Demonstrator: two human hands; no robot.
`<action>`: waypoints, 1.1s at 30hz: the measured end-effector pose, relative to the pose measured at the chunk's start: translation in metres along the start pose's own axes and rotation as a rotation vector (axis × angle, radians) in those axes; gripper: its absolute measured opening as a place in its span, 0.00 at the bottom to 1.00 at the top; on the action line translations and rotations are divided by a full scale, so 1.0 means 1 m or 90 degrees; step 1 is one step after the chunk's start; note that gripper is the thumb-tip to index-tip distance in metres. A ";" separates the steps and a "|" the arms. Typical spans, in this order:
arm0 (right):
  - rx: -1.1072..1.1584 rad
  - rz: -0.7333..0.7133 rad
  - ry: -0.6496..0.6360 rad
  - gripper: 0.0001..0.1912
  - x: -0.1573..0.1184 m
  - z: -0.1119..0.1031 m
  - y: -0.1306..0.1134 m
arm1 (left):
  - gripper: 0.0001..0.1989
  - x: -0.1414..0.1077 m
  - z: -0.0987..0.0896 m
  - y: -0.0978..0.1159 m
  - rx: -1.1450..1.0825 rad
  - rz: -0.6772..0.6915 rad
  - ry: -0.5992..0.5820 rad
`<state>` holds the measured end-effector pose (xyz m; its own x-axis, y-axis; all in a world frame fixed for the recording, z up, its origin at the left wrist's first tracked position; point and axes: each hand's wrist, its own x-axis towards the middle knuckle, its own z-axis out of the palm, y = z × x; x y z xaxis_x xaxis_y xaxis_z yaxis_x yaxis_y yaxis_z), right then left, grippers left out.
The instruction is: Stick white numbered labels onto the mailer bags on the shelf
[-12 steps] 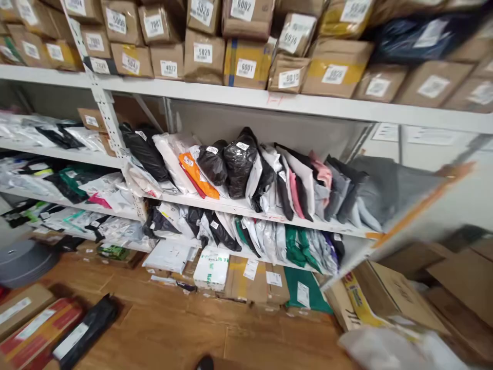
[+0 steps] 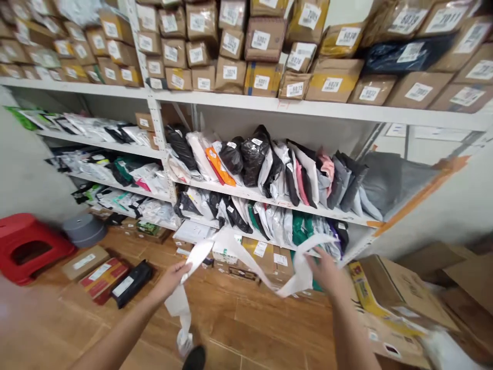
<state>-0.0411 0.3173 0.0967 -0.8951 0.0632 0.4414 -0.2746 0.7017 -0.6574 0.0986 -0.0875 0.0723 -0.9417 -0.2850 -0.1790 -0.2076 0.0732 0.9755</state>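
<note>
Both left hand and right hand pinch the white strip, lower middle; soft, slow pulls should stop rips.

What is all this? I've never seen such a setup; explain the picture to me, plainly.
There is no machine here: a person works with two bare hands, filmed by a camera worn on the head, looking forward and down. The left hand holds a long white strip, which loops across to the right hand; that hand's exact grip is unclear. Ahead, white shelving bears labelled boxes above and bagged parcels lower down. On the wooden floor, at left, are a red stool and a black parcel.
</note>
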 end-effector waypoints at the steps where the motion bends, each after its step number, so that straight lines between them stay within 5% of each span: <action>1: 0.077 -0.001 -0.054 0.18 -0.011 0.020 -0.020 | 0.32 -0.003 -0.006 0.012 -0.021 0.011 0.037; 5: 0.451 -0.022 -0.424 0.19 -0.082 0.100 -0.122 | 0.32 -0.027 -0.020 0.047 -0.079 0.004 0.074; 7: 0.542 -0.040 -0.433 0.25 -0.115 0.127 -0.175 | 0.30 -0.040 -0.031 0.055 -0.079 -0.044 0.029; 10: 0.625 -0.071 -0.312 0.39 -0.138 0.150 -0.245 | 0.32 -0.056 -0.065 0.056 -0.066 -0.141 -0.053; 12: 0.643 -0.108 -0.287 0.50 -0.140 0.163 -0.288 | 0.35 -0.065 -0.102 0.053 -0.048 -0.194 -0.107; 14: 0.648 -0.157 -0.366 0.52 -0.136 0.181 -0.329 | 0.40 -0.073 -0.147 0.049 -0.022 -0.239 -0.165; 16: 0.654 -0.192 -0.452 0.38 -0.131 0.207 -0.367 | 0.44 -0.081 -0.197 0.046 0.004 -0.243 -0.175; 18: 0.645 -0.188 -0.482 0.25 -0.127 0.240 -0.400 | 0.40 -0.089 -0.249 0.046 0.063 -0.140 -0.152; 21: 0.630 -0.114 -0.541 0.23 -0.119 0.286 -0.437 | 0.26 -0.097 -0.323 0.053 0.204 0.077 -0.181; 25: 0.727 -0.027 -0.754 0.26 -0.115 0.318 -0.466 | 0.22 -0.090 -0.401 0.063 0.306 0.088 -0.148; 29: 0.796 -0.058 -0.844 0.33 -0.139 0.336 -0.488 | 0.26 -0.061 -0.447 0.071 0.310 0.125 -0.039; 33: 0.749 -0.033 -0.944 0.32 -0.163 0.364 -0.499 | 0.26 -0.026 -0.469 0.090 0.320 0.148 -0.044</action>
<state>0.1144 -0.3009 0.1302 -0.2415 -0.9668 0.0832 0.1985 -0.1332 -0.9710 0.2288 -0.5221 0.2249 -0.9893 -0.1454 0.0091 -0.0774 0.5780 0.8124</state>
